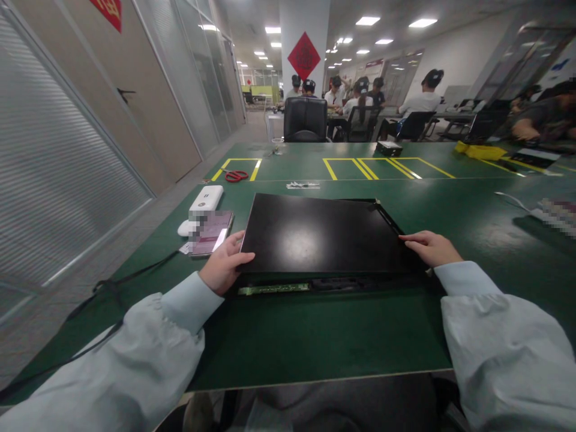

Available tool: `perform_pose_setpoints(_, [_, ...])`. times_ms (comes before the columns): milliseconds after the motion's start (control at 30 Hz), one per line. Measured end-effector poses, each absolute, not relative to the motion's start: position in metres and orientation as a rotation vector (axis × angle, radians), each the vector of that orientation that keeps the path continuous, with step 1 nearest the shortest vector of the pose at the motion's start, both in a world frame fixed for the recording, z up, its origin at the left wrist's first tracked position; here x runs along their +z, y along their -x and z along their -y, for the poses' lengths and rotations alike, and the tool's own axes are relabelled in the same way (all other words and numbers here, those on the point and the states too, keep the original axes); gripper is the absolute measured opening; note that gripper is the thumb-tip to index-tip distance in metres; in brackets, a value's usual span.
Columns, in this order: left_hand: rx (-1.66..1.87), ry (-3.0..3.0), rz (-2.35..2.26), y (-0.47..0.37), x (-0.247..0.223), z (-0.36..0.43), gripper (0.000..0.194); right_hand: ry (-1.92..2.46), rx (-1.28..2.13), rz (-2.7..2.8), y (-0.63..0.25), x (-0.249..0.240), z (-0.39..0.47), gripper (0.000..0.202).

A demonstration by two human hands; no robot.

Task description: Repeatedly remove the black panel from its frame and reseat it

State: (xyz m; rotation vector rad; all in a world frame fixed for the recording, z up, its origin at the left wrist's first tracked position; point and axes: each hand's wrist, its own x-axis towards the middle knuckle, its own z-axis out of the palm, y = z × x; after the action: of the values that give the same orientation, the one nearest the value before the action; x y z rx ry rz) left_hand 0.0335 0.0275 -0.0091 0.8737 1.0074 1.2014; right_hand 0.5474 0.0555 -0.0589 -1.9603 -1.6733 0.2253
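A flat black panel (315,234) with a glossy face is held tilted above the green table. My left hand (227,263) grips its left edge, thumb on the face and fingers behind. At the right edge, my right hand (431,247) pinches the corner between thumb and fingers. Beneath the panel lies a black frame (389,217), mostly covered, its rim showing at the back right. A green circuit strip (273,290) shows along the near side, below the panel's front edge.
Left of the panel lie a phone (212,234) and a white device (206,199). Red-handled scissors (236,176) rest further back, near small parts (303,185). A black cable (135,273) hangs over the table's left edge (148,240). Several people sit beyond; one leans in at far right.
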Motion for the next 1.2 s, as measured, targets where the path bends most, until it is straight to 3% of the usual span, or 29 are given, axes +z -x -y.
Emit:
perform_pose_setpoints(733, [1.192,-0.911,-1.003,-0.0262,-0.0154,-0.0309,0.07,1.938,0.296,1.639,-0.5495,-0.0607,-0.0562,0.028])
perform_pose_setpoints(1200, [1.259,-0.963,-1.018,-0.0309,-0.0177,-0.0286,0.061,1.988,0.329,1.624,-0.5478,-0.0564,-0.0558,0.032])
